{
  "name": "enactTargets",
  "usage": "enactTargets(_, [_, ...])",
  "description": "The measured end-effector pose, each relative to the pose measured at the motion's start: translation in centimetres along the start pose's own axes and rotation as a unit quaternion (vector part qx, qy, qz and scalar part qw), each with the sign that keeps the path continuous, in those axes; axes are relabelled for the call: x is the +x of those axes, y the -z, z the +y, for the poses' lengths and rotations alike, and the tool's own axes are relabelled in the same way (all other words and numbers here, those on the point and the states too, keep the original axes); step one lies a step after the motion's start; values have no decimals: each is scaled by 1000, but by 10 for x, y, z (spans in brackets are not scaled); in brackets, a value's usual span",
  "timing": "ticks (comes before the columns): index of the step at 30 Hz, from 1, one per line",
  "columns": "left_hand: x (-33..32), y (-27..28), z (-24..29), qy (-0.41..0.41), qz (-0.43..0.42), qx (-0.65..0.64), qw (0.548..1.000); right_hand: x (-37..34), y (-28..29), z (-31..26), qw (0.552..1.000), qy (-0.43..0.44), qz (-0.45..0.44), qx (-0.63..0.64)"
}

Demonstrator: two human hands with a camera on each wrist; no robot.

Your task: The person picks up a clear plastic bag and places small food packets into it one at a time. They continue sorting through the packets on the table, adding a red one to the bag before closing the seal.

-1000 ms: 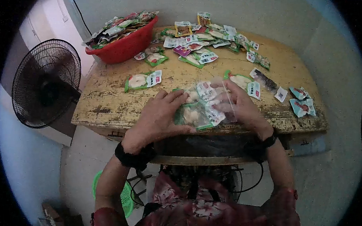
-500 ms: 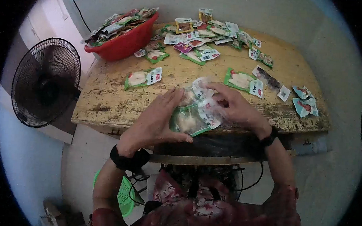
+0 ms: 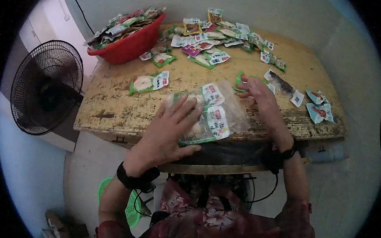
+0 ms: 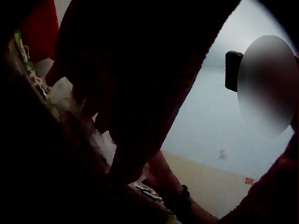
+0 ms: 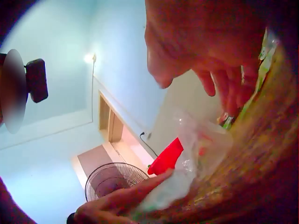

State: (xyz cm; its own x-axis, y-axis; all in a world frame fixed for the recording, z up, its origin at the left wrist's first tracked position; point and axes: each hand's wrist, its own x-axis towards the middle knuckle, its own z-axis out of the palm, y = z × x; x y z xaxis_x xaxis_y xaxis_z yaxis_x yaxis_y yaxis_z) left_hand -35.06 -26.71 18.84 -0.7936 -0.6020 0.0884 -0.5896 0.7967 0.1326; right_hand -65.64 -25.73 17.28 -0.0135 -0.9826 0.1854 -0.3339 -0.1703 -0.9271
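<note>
My left hand (image 3: 164, 132) lies with spread fingers on a clear plastic bag (image 3: 236, 107) near the table's front edge. Inside the bag are two green-edged food packets, a nearer packet (image 3: 217, 122) and a farther packet (image 3: 212, 93), their white labels facing up. The left fingers cover part of both. My right hand (image 3: 265, 102) reaches over another green-edged packet (image 3: 238, 82), mostly hidden beneath it. In the right wrist view, the fingers (image 5: 231, 91) of this hand point loosely down at the tabletop, right at the packet's edge.
The worn yellow table (image 3: 115, 104) bears a red basin (image 3: 130, 47) heaped with packets and a packet pile (image 3: 225, 34) at the back. A single packet (image 3: 147, 82) lies left, a dark packet (image 3: 280, 82) and blue packets (image 3: 321, 112) right. A fan (image 3: 49, 89) stands left.
My right hand has left the clear bag and moved right and away from me to the separate packet. The bag now lies flatter, and my left hand has spread its fingers over it.
</note>
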Motion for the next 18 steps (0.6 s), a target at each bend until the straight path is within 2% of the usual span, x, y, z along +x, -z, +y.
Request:
enactTargets(1, [0, -6, 0, -4, -15, -15, 1000, 2, 0, 2, 999, 23, 12, -20])
enactTargets(4, [-1, -16, 5, 5, 24, -4, 1000, -1, -19, -13, 984, -22, -15, -178])
enactTargets(10, [-6, -25, 6, 13, 55, 24, 998, 24, -33, 1, 998, -18, -16, -65])
enactTargets(13, [-9, -32, 3, 8, 78, 14, 997, 35, -33, -8, 997, -62, -31, -43])
enactTargets(17, [-17, -36, -3, -3, 100, -2, 995, 26, -41, -43, 982, -157, -102, -29])
enactTargets(18, [-17, -38, -4, -5, 107, -3, 994, 30, -42, -13, 993, -79, -89, 16])
